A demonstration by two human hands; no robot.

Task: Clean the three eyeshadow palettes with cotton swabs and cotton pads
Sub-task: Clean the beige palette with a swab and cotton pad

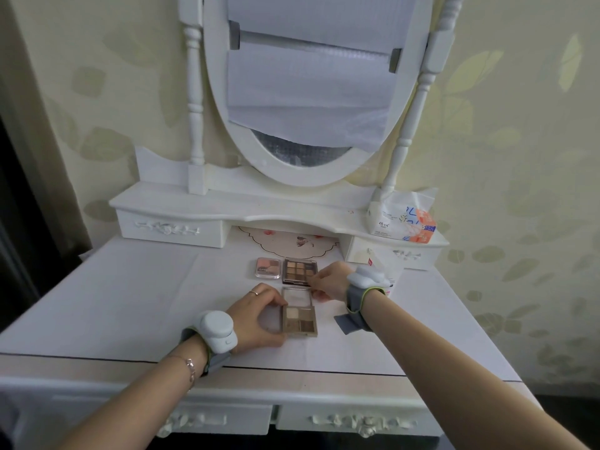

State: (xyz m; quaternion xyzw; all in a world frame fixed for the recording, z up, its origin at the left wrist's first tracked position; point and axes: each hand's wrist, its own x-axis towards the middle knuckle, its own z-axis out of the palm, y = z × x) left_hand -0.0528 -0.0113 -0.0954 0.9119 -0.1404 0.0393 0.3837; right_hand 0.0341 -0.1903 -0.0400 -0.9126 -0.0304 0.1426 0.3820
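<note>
The left hand, nearest the camera, curled round the left edge of the open beige palette, thumb at the near corner and fingers at the far one. Just beyond that grip the right hand hovered with fingers pinched together at the palette's raised lid; whether they held a swab could not be told. Past the right fingertips lay the brown nine-pan palette, open, and left of it the pink palette. Judging by this, cleaning was at an early stage: one palette in hand, two waiting, no used pads showing on the dressing table.
</note>
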